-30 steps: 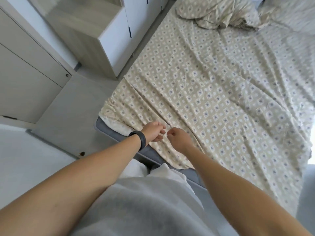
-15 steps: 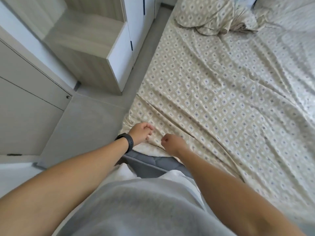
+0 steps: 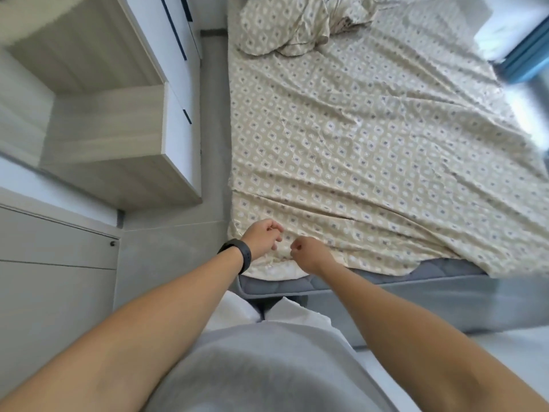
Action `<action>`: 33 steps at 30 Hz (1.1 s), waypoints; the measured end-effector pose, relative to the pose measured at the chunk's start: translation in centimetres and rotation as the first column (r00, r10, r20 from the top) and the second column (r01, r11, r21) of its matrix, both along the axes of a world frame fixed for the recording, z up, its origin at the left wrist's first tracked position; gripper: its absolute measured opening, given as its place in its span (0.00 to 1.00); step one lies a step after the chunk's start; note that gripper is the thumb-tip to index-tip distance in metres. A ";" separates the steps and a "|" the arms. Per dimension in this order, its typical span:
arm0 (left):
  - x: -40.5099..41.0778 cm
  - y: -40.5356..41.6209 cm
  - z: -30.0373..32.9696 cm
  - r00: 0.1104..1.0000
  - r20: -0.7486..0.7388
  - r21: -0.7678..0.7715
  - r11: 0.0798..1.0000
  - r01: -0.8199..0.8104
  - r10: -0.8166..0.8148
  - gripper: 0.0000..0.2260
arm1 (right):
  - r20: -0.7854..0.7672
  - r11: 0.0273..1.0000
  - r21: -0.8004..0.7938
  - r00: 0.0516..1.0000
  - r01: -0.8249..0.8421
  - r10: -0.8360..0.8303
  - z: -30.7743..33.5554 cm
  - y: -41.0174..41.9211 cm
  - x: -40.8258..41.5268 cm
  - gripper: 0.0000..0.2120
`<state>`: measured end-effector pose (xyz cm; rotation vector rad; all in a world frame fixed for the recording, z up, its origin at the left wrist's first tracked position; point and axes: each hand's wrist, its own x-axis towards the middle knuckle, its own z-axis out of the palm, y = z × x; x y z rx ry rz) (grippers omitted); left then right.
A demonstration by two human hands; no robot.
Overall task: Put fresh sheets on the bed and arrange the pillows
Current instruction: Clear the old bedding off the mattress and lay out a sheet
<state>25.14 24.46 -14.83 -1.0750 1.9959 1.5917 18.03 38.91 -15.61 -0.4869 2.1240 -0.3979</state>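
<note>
A beige diamond-patterned sheet (image 3: 371, 150) lies wrinkled over the bed, its near edge short of the grey mattress (image 3: 386, 281) edge. My left hand (image 3: 261, 237), with a black wristband, and my right hand (image 3: 310, 254) sit side by side at the sheet's near left corner. Both have curled fingers and pinch the fabric there. A pillow (image 3: 279, 25) in the same pattern lies crumpled at the far left of the bed, with more bunched fabric beside it.
A white and wood-grain cabinet (image 3: 133, 120) stands left of the bed, across a narrow strip of grey floor (image 3: 214, 129). A low white cupboard (image 3: 53, 263) runs along the near left. A blue frame (image 3: 525, 60) shows at the far right.
The view has swung so the bed corner sits squarely ahead. Both hands have stayed on the sheet's corner and pulled it toward the mattress edge.
</note>
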 end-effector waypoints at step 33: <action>2.5 -9.3 -6.5 0.787 0.320 0.108 0.846 0.523 -0.528 0.09 | 0.167 0.391 0.080 0.374 0.917 -0.912 -12.5 -2.2 11.7 0.08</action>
